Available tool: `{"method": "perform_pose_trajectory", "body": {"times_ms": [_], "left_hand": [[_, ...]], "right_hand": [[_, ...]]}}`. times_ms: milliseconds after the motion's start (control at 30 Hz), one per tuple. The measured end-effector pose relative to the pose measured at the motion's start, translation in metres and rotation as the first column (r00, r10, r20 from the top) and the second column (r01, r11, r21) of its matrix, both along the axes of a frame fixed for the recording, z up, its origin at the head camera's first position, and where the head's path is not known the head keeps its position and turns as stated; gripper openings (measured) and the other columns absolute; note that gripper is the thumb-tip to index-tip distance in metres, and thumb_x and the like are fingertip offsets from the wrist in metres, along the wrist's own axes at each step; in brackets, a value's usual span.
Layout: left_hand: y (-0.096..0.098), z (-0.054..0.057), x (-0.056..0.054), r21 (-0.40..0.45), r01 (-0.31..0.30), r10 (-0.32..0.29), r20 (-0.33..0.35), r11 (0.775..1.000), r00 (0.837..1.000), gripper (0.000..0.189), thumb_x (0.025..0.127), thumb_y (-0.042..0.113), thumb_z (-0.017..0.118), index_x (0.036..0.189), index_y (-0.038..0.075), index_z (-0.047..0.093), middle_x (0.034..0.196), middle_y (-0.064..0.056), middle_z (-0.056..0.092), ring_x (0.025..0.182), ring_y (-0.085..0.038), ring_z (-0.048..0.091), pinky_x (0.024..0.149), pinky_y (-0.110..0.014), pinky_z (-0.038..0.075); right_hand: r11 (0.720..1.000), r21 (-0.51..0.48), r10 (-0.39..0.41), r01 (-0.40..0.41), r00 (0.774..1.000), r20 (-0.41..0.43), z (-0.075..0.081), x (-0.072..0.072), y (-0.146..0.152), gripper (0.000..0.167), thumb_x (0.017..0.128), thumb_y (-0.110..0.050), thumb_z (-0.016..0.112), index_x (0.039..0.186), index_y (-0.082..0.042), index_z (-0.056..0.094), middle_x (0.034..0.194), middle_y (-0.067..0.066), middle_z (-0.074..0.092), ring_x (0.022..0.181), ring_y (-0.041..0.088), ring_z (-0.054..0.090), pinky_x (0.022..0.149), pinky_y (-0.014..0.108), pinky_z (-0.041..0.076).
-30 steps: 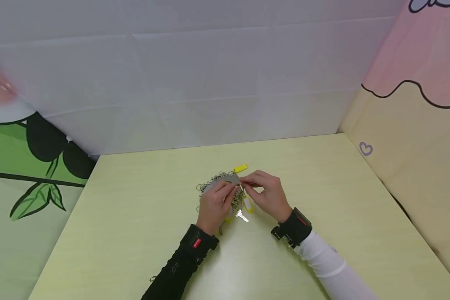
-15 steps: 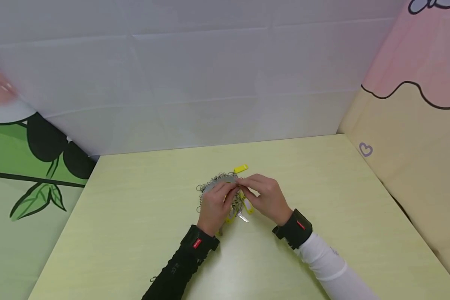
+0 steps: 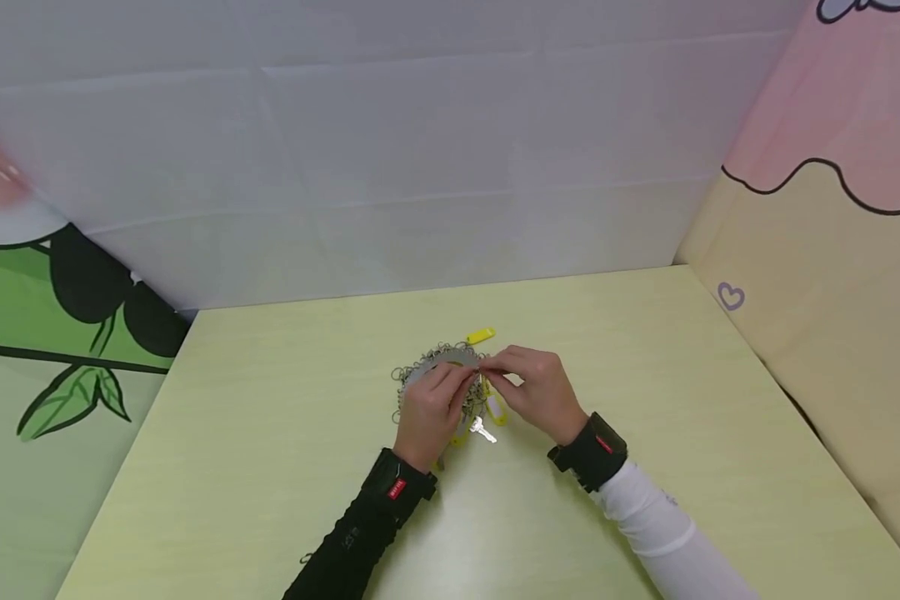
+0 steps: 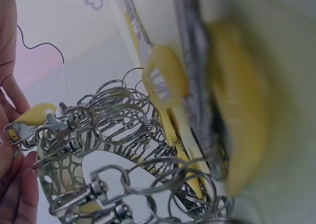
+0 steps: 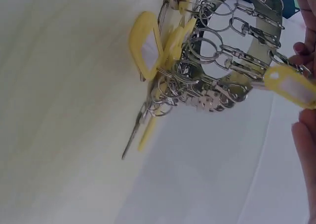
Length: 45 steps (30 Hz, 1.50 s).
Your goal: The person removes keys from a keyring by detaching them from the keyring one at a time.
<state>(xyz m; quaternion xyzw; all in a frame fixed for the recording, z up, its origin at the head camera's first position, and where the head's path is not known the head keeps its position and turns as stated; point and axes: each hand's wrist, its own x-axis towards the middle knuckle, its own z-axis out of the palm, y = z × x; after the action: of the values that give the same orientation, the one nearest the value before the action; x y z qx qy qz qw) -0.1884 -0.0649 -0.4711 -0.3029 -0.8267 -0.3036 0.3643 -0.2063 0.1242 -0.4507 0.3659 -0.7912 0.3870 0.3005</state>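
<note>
A round metal key holder (image 3: 457, 356), hung with many snap clasps and split rings, lies at mid-table. At its right edge my left hand (image 3: 429, 417) pinches a snap clasp (image 5: 279, 57). Opposite it, with fingertips nearly meeting the left ones, my right hand (image 3: 536, 390) pinches a small key ring (image 4: 19, 146). A yellow key tag (image 5: 291, 86) hangs by these fingers in the right wrist view. Fingertips hide much of the ring, so whether it is hooked on the clasp is unclear. Below lie a silver key (image 3: 483, 430) and another yellow tag (image 3: 496, 408).
One yellow tag (image 3: 481, 336) lies at the holder's far side. Further tags (image 4: 165, 76) and keys hang close to the left wrist camera. The pale table (image 3: 270, 433) meets a white sheet (image 3: 390, 167) behind and printed cloths at both sides.
The right fingertips closed in on the left ones, then drew slightly back right. The silver key by the holder shifted and now catches light again. The left hand barely moved.
</note>
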Motion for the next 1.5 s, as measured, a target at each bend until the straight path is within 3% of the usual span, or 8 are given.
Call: {"method": "perform_pose_trajectory", "body": {"times_ms": [133,300,567,733,1067,1500], "left_hand": [[0.0007,-0.0011,-0.0007,0.026,-0.002,0.001,0.02,1.0,1.0,0.01,0.091,0.002,0.078,0.101,0.002,0.076,0.088,-0.006,0.072,0.077,-0.016,0.07,0.065,-0.027,0.058],[0.0016,-0.0027,-0.0018,0.049,-0.004,0.001,0.06,0.999,0.998,0.009,0.093,0.005,0.076,0.101,0.002,0.075,0.091,-0.007,0.073,0.081,-0.017,0.072,0.068,-0.028,0.059],[0.0013,-0.0022,-0.0016,0.018,-0.002,0.002,0.01,1.0,1.0,0.009,0.092,0.003,0.077,0.101,0.003,0.076,0.087,-0.006,0.071,0.075,-0.016,0.068,0.064,-0.026,0.056],[0.0016,-0.0015,-0.0015,0.038,-0.003,0.002,0.014,0.999,1.0,0.008,0.092,0.004,0.077,0.1,0.003,0.076,0.087,-0.006,0.072,0.075,-0.015,0.068,0.064,-0.026,0.056],[0.0013,0.0003,0.0004,0.005,-0.009,0.009,-0.009,1.0,1.0,0.006,0.093,0.003,0.077,0.099,0.002,0.076,0.084,-0.006,0.071,0.071,-0.015,0.066,0.062,-0.026,0.055],[0.0013,0.002,0.0025,0.0,0.001,-0.001,-0.01,1.0,1.0,0.007,0.092,0.002,0.077,0.099,0.003,0.076,0.085,-0.005,0.071,0.073,-0.015,0.067,0.063,-0.027,0.055]], "right_hand": [[0.999,-0.011,-0.044,0.044,0.998,-0.048,-0.0047,0.0001,-0.0031,0.018,0.081,0.007,0.08,0.095,-0.005,0.079,0.084,0.004,0.076,0.071,0.013,0.072,0.06,0.027,0.058],[0.998,-0.052,-0.034,0.034,0.999,-0.013,-0.0104,-0.0002,-0.0047,0.021,0.081,0.01,0.076,0.096,-0.005,0.08,0.08,0.004,0.073,0.069,0.013,0.071,0.06,0.025,0.058],[0.997,0.041,-0.065,0.067,0.997,-0.047,-0.0084,-0.0001,-0.0025,0.019,0.082,0.003,0.083,0.099,-0.004,0.08,0.086,0.006,0.078,0.071,0.014,0.073,0.06,0.028,0.058],[0.996,0.005,-0.084,0.085,0.994,-0.074,-0.0071,0.0014,-0.0042,0.017,0.082,0.004,0.083,0.097,-0.002,0.079,0.087,0.008,0.079,0.076,0.017,0.077,0.064,0.029,0.061],[0.997,-0.08,-0.002,0.002,1.0,0.006,-0.0062,0.0016,-0.0033,0.02,0.081,0.011,0.077,0.095,-0.003,0.077,0.088,0.009,0.079,0.076,0.018,0.077,0.067,0.026,0.062],[0.997,-0.07,-0.029,0.035,0.996,0.084,-0.005,0.0033,-0.0046,0.016,0.082,0.009,0.078,0.091,-0.003,0.075,0.086,0.008,0.078,0.075,0.016,0.077,0.067,0.026,0.062]]}}
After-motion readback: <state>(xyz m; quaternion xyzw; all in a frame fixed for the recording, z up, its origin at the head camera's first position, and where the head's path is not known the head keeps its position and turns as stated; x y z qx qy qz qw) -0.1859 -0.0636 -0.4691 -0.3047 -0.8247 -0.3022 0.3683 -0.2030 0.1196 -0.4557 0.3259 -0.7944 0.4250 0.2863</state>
